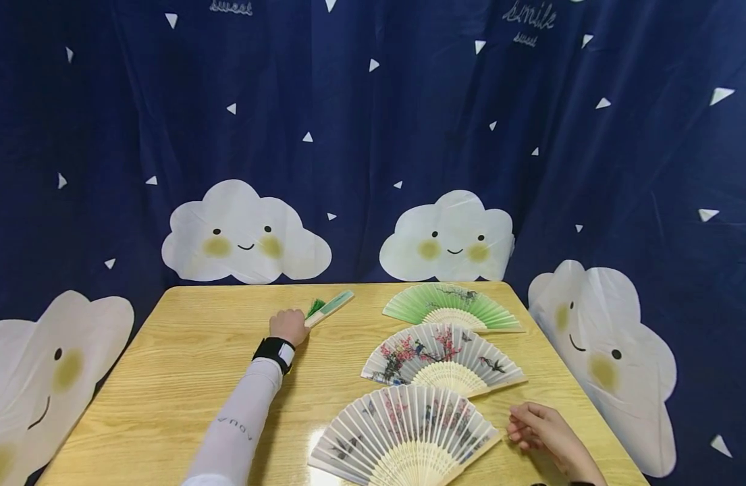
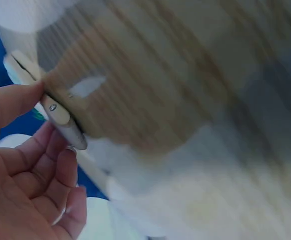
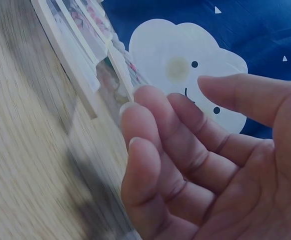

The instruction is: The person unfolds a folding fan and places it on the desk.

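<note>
My left hand (image 1: 289, 327) pinches the pivot end of a folded hand fan (image 1: 335, 306) near the back of the table; a green tassel (image 1: 315, 308) hangs at it. In the left wrist view, thumb and fingers hold the pale wooden end of this closed fan (image 2: 60, 115), a small metal rivet showing. My right hand (image 1: 545, 432) is loosely curled with nothing in it, just right of a spread white flowered fan (image 1: 409, 432). Behind that lies a second spread fan with pink blossoms (image 1: 442, 354), then a spread green fan (image 1: 454, 305) at the back.
The wooden table (image 1: 184, 378) carries the spread fans in a column on its right side, the nearer two close together. A dark blue curtain (image 1: 348, 155) with white clouds and triangles stands behind and at both sides.
</note>
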Tool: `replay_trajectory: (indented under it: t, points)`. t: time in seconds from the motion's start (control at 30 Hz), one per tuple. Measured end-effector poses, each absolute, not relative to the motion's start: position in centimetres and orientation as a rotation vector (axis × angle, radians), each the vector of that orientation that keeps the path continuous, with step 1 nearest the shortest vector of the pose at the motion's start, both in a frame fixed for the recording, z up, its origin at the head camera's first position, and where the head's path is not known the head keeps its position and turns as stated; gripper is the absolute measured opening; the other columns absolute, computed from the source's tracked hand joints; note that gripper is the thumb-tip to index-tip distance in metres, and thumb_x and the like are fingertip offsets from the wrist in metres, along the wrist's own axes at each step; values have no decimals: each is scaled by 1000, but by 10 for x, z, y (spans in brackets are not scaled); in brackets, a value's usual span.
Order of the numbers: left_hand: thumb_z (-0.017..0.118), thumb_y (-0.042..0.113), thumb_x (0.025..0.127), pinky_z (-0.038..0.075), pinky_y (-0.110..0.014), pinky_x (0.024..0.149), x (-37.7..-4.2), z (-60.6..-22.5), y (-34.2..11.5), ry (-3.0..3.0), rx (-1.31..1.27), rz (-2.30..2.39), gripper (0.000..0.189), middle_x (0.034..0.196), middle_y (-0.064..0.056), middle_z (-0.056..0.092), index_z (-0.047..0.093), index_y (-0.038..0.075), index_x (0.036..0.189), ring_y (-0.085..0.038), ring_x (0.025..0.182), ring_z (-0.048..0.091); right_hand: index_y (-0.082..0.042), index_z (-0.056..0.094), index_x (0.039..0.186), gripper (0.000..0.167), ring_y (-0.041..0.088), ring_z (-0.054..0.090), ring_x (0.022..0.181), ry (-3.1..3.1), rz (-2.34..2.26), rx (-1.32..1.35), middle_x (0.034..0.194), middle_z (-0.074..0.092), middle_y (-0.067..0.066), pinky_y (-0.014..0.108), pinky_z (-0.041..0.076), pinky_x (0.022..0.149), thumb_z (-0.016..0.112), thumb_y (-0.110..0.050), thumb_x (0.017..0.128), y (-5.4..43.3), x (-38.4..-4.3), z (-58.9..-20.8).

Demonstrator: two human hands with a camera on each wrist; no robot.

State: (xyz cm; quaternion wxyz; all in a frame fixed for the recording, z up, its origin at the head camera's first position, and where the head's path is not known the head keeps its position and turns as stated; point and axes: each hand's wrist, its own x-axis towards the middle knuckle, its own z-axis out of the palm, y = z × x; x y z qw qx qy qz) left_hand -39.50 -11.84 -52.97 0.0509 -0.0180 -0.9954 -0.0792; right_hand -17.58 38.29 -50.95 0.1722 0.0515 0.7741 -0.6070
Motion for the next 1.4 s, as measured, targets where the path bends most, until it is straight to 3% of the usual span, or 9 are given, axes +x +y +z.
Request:
replay_trajectory:
  t: [0.23,0.4,0.53,0.63,1.03,1.23,1.4]
  points:
    - [70,30,86,48,-49,74,-377,-517,-108,-3000,-101,-280,27,77,-13,65,65,5,77,-34,77,63,-1,60,101,35,9,65,75,2202,-1698,151,84,69,-2,24,54,65,50,-34,102,374,-183,-509]
    - [69,32,87,41,-39,62,-361,-509,-96,-2975,-132,-606,40,56,2,47,51,15,55,-18,56,51,2,60,103,36,8,63,72,2262,-1665,120,83,68,-2,23,52,61,50,-33,101,357,-195,-503]
    - [70,31,87,35,-30,58,-344,-502,-81,-2894,-211,-891,28,61,4,54,62,13,67,-13,57,48,5,60,103,35,9,62,71,2292,-1643,30,83,67,0,25,51,60,50,-29,102,333,-206,-495]
    - [72,30,85,37,-26,55,-329,-494,-65,-2797,-314,-1026,22,70,2,62,68,9,82,-11,60,50,6,60,103,36,10,62,71,2267,-1656,-72,83,67,1,25,52,61,51,-29,102,313,-213,-490]
    - [71,29,88,39,-17,55,-251,-476,4,-2667,-772,-1289,16,79,6,61,68,14,92,0,63,46,3,62,100,39,12,64,74,2283,-1755,-251,83,68,1,29,53,66,52,-35,101,233,-230,-470]
    - [71,27,89,45,-16,64,-236,-474,14,-2614,-855,-1526,17,82,6,60,64,13,95,0,72,50,5,62,96,41,14,62,72,2416,-1781,-282,80,69,5,29,52,67,51,-34,101,218,-227,-461]
    - [64,29,94,52,-21,76,-237,-469,11,-2565,-938,-1837,29,103,-4,68,66,10,116,-3,85,61,5,63,89,38,13,62,69,2449,-1722,-457,76,70,5,30,52,67,50,-29,102,218,-224,-455]
